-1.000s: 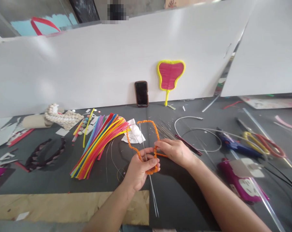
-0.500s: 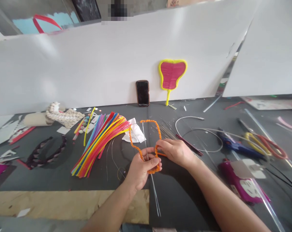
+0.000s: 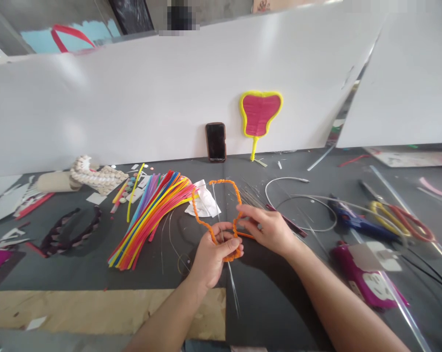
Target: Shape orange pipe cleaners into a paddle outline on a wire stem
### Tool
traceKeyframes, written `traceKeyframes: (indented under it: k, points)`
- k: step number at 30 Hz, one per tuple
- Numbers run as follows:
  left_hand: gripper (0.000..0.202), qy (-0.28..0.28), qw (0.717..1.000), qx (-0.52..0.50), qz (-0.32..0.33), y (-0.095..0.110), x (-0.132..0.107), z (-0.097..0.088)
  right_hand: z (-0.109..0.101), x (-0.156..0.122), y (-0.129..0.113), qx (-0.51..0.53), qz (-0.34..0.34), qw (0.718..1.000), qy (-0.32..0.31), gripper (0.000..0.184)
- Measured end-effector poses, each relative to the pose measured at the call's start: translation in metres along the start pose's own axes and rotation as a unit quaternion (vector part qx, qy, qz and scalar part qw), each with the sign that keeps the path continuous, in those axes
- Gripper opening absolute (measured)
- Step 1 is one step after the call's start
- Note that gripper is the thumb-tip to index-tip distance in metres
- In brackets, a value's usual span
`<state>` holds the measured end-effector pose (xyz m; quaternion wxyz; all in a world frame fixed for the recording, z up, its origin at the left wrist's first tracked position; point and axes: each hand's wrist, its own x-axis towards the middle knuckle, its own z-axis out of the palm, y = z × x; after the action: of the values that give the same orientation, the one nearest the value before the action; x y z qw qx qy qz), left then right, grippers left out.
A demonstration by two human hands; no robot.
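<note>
A wire frame wrapped in twisted orange pipe cleaner [image 3: 203, 222] hangs above the dark tabletop as a loop with a gap at its top left. My left hand [image 3: 214, 256] is closed around its lower end, thumb across the orange coils. Bare wire ends [image 3: 234, 291] stick out below that hand. On the loop's right side, my right hand [image 3: 270, 231] pinches the orange pipe cleaner between thumb and fingers. A straight orange length [image 3: 247, 236] runs beneath the right fingers, partly hidden by them.
Left lies a bundle of coloured pipe cleaners [image 3: 151, 220] beside white tissue [image 3: 203, 201]. A phone [image 3: 216, 142] and a yellow-rimmed red fan shape [image 3: 260, 115] lean on the white board. Rightward are loose wires [image 3: 253, 198], a blue glue gun [image 3: 360, 217], scissors [image 3: 407, 220] and a purple power strip [image 3: 367, 278].
The orange-wrapped loop has shifted slightly left and up with my left hand. My right hand's fingers have changed position a little along the loop's right side.
</note>
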<state>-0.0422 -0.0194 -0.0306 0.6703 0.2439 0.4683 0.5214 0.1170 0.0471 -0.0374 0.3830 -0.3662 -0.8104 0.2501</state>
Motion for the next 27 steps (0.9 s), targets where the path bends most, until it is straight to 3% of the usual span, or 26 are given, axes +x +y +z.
traceKeyframes:
  k: [2,4,8,15,27]
  points:
    - [0.041,0.002,1.0,0.003,0.001,0.001,0.0,-0.001,-0.001,0.001,0.0,0.121,0.087,0.987,0.065,0.027]
    - [0.041,-0.002,1.0,0.009,-0.002,0.001,0.0,-0.002,-0.001,0.003,0.0,0.232,0.175,0.951,0.107,0.024]
    - [0.039,-0.012,0.999,0.031,-0.023,0.001,0.0,-0.002,0.0,0.007,-0.002,0.371,0.263,0.887,0.083,0.031]
    - [0.032,-0.007,0.998,0.041,-0.054,0.001,-0.001,0.0,0.002,0.009,-0.01,0.436,0.296,0.849,0.038,0.032]
    - [0.032,0.01,0.997,0.042,-0.068,-0.002,0.0,-0.001,0.005,0.009,-0.015,0.456,0.297,0.839,0.019,0.031]
